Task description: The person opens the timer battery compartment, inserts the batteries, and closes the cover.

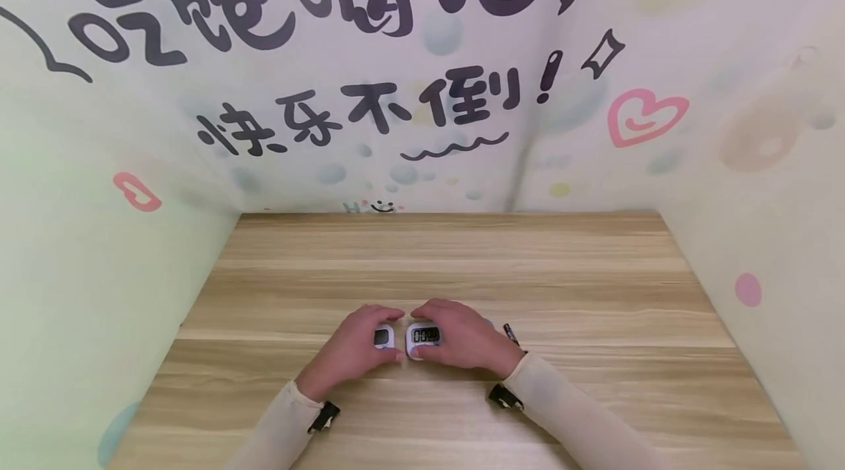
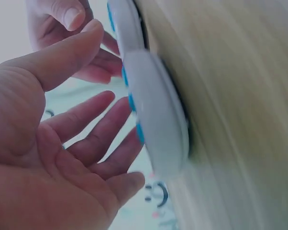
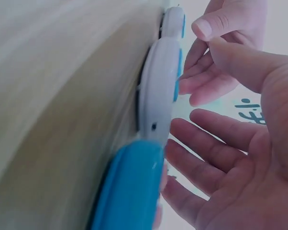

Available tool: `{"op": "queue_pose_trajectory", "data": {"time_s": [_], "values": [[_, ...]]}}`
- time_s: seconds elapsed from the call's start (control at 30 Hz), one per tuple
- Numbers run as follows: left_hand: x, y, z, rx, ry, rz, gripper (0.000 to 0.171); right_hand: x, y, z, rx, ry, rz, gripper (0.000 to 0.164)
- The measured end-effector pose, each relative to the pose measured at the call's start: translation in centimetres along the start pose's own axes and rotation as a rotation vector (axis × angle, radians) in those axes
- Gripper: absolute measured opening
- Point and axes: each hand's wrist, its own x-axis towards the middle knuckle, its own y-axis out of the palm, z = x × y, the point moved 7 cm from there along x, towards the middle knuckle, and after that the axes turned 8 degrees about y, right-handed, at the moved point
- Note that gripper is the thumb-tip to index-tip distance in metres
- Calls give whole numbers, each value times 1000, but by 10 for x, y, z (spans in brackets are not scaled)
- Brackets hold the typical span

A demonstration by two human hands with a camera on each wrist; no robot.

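Two small white digital timers with blue buttons lie side by side on the wooden table, a narrow gap between them. Over the left timer (image 1: 383, 336) is my left hand (image 1: 356, 344), thumb and fingers spread around it. My right hand (image 1: 465, 336) arches over the right timer (image 1: 423, 336), covering part of its display, where zeros show. In the left wrist view, the fingers (image 2: 98, 136) are loosely bent beside the buttons of the near timer (image 2: 158, 115). The right wrist view shows relaxed fingers (image 3: 206, 148) near the white timer (image 3: 158, 91), not wrapped around it.
A blue device (image 3: 129, 191) lies close by the right timer, mostly hidden by my right hand in the head view. A thin dark stick-like object (image 1: 510, 333) lies by the right wrist. Printed walls (image 1: 449, 184) border the wooden table (image 1: 449, 257) at back and sides.
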Motion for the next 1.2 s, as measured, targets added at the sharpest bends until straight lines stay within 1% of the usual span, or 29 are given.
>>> {"op": "queue_pose_trajectory", "data": {"time_s": [0.17,0.27,0.37,0.47,0.6,0.7,0.8,0.87,0.97,1.07,1.2], "values": [[-12,-14,12,-4,-68,-50,58,8,1,15,14,-11,2,53],[-19,-19,18,4,-86,-74,60,15,5,23,5,-23,10,53],[-26,-22,25,11,-101,-83,64,23,12,29,-12,-26,25,55],[-31,-23,30,19,-121,-76,68,28,19,32,-31,-20,36,57],[-35,-21,38,10,-166,-49,75,33,26,33,-51,-2,54,59],[-36,-18,42,-14,-206,-28,77,35,30,33,-60,6,73,61],[-37,-16,45,-49,-231,-13,76,36,32,34,-70,7,88,60],[-37,-15,46,-75,-231,-6,76,36,33,35,-80,4,89,59],[-36,-14,45,-91,-214,-4,73,36,33,38,-86,-7,89,57],[-35,-14,45,-81,-199,-4,70,36,33,40,-88,-27,88,55],[-35,-14,44,-70,-194,-4,69,35,33,41,-88,-42,89,53]]}}
